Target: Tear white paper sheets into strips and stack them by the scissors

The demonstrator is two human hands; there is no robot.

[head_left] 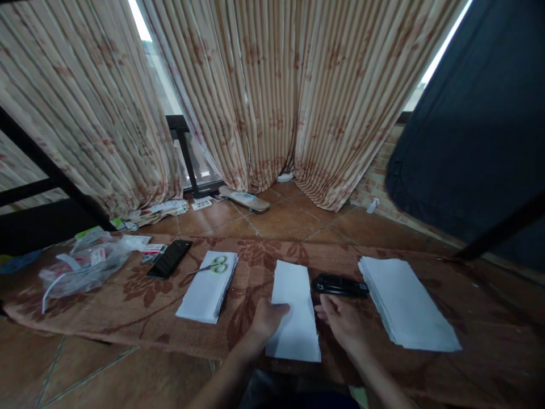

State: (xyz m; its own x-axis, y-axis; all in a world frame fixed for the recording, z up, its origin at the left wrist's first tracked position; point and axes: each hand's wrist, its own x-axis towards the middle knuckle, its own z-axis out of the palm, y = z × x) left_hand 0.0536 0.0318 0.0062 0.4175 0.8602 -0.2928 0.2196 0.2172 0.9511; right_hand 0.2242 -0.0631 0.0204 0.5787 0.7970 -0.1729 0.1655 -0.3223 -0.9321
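Our left hand [266, 318] presses a folded white sheet [294, 309] at the mat's [128, 307] near edge, fingers together on it; our right hand [340, 321] rests beside it, fingers loosely apart, near a black stapler [339, 285].

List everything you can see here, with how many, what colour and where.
folded sheet: one, white, mat centre, under the hands
paper stack with scissors: one, white, left of the folded sheet
scissors: one, green handles, on that stack
large paper stack: one, white, mat right
stapler: one, black, between folded sheet and large paper stack
phone: one, black, mat left
plastic bag: one, clear, far left
mat: one, brown floral, on the tiled floor
skateboard: one, tan, by the curtains
curtains: beige striped, behind
left hand: on the folded sheet's left edge
right hand: open, beside the sheet's right edge
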